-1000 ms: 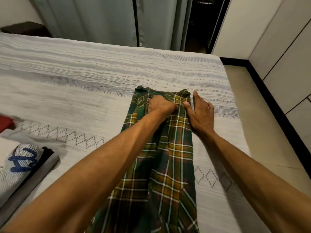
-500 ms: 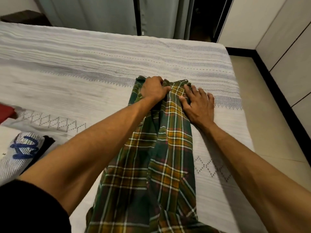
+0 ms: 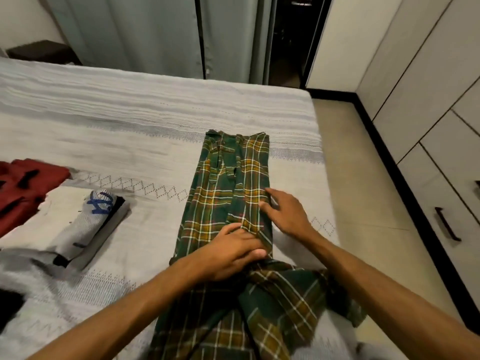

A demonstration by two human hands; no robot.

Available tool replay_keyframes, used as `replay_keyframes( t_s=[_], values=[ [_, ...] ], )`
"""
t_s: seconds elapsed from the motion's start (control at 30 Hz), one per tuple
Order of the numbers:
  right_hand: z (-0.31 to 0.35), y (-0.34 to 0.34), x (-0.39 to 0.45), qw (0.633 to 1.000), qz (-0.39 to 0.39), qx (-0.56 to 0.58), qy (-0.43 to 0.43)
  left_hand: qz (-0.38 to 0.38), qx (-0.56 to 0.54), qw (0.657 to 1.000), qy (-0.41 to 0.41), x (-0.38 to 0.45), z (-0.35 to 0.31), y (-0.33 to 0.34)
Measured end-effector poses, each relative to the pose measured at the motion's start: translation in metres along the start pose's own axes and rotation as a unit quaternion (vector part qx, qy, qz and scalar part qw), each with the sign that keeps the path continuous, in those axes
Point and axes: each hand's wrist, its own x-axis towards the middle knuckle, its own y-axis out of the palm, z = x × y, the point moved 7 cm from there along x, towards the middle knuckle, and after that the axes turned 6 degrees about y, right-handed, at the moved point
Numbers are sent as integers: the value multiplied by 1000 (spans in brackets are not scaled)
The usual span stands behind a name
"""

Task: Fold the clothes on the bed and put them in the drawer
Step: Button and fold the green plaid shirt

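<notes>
A green and yellow plaid shirt (image 3: 228, 183) lies lengthwise on the grey bedspread (image 3: 130, 131), collar end far from me, folded into a long narrow strip. My left hand (image 3: 228, 252) rests flat on the shirt's middle, fingers extended over the cloth. My right hand (image 3: 285, 214) lies on the shirt's right edge a little farther up, fingers spread and straight. The near end of the shirt is bunched and rumpled between my forearms.
Folded clothes sit at the left: a red garment (image 3: 23, 185), a white one (image 3: 52, 216) and a grey one with blue print (image 3: 96, 211). The bed's right edge borders a tiled floor (image 3: 363, 190). A drawer unit with dark handles (image 3: 446, 224) stands at the right.
Both hands have slid from the collar end back toward me along the shirt. The left hand has gone from gripping the collar area to lying flat on the middle.
</notes>
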Motion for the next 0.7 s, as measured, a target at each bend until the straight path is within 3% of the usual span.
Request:
replay_keyframes(
  t_s=[0.1,0.17,0.27,0.33,0.4,0.47,0.53,0.6,0.7],
  values=[
    [0,-44,-106,993,-115,40,6,-46,9,998,-34,-45,-21,11],
    [-13,-62,-186,981,-165,86,56,-64,23,996,-55,-68,-36,14],
    [-53,-44,-260,956,-90,167,223,-73,43,992,-94,-88,-44,18],
    [-72,-25,-291,908,-11,248,338,-70,31,992,-99,-104,-57,27],
    [-78,-17,-298,832,-10,390,394,-56,31,994,-87,-120,-74,42],
    [-72,-7,-292,744,-10,521,418,-29,75,994,-78,-135,-88,62],
    [-54,-3,-281,688,-1,605,401,-18,115,990,-84,-153,-97,78],
    [-43,-4,-268,659,-10,642,392,-7,132,987,-93,-167,-98,92],
    [-30,-4,-252,650,25,654,386,-12,156,983,-94,-180,-99,106]
  ],
)
